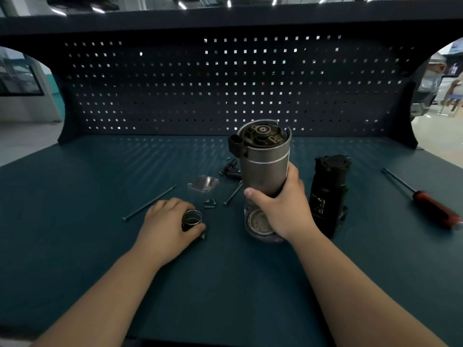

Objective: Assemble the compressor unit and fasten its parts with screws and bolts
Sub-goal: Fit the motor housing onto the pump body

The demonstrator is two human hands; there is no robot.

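1. Pegboard (175, 83): dark perforated back panel, upright along the far edge of the counter.
2. Counter (75, 246): dark teal top; carries every item below.
3. Silver motor cylinder (263, 161): centre, upright with a slight tilt. The open top shows brown internal parts, and a black connector sits on its upper left side. A grey round-faced end shows below the hand; whether it rests on the counter cannot be told. The right grip (278, 204) is wrapped around the lower body, thumb across the front.
4. Black compressor body (328, 186): upright just right of the cylinder, apart from it, with a label low on its front.
5. Screwdriver (426, 204): red handle, lying diagonally at far right, well apart from the rest.
6. Long bolt (149, 203): lying diagonally, left of centre.
7. Shorter bolt (233, 194): lying just left of the cylinder.
8. Metal plate (203, 183): flat, with rounded corner lugs, between the two bolts.
9. Black fittings (231, 169): small cluster behind the plate, beside the cylinder.
10. Black cup (191, 219): holds a wire ring. The left grip (165, 221) is curled around it on the counter.
11. Small screws (210, 203): loose group between the plate and the cup.
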